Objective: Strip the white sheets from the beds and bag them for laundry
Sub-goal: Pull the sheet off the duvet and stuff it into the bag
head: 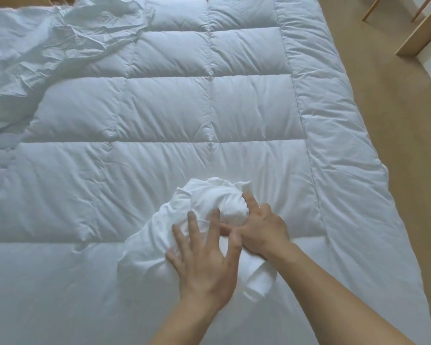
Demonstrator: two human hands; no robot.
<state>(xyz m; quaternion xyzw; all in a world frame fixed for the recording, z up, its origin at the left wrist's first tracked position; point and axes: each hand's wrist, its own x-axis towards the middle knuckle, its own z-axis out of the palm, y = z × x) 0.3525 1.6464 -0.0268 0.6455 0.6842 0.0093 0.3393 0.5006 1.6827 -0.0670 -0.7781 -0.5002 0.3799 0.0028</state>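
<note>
Closest to me, my left hand (204, 260) lies with fingers spread, pressing down on the bunched white sheet (209, 202), while my right hand (261, 230) curls thumb and fingers round its balled end. That bundle sits on the quilted duvet (159, 108) toward its near edge. A second crumpled sheet (47, 41) lies at the far left corner, with the beige floor (396, 145) to the right.

You've just got the one view: head cam, looking forward and steeply down. Your left hand (204, 267) and right hand (261, 232) on the balled-up sheet (224, 202) sit close in, low centre; duvet (164, 108) runs away beyond your fingers (191, 221), floor (396, 145) well right of them.
</note>
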